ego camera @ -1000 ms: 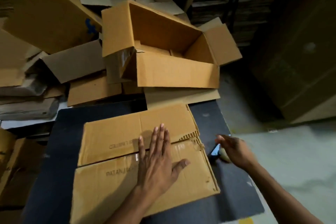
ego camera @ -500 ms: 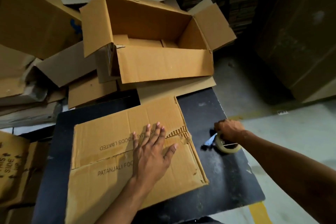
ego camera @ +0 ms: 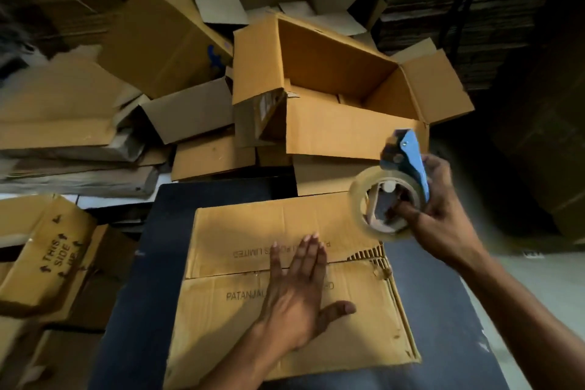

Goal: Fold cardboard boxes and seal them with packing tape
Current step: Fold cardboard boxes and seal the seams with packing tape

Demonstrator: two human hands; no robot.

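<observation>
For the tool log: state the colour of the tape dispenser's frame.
Blue, on the tape dispenser held in the right hand; head view.

One box [ego camera: 285, 282] on the worktop [ego camera: 133, 294], one tape dispenser [ego camera: 395, 187], two hands, one open box [ego camera: 348, 133] behind.

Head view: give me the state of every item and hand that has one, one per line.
Box on the table: flaps folded shut, seam untaped.
Left hand: open, flat, pressing on the seam.
Right hand: raised, gripping the dispenser.
Tape dispenser: off the table, above the box's right end, not touching it.
Tape roll: loaded on the dispenser.
Open box behind: top flaps spread open.
</observation>
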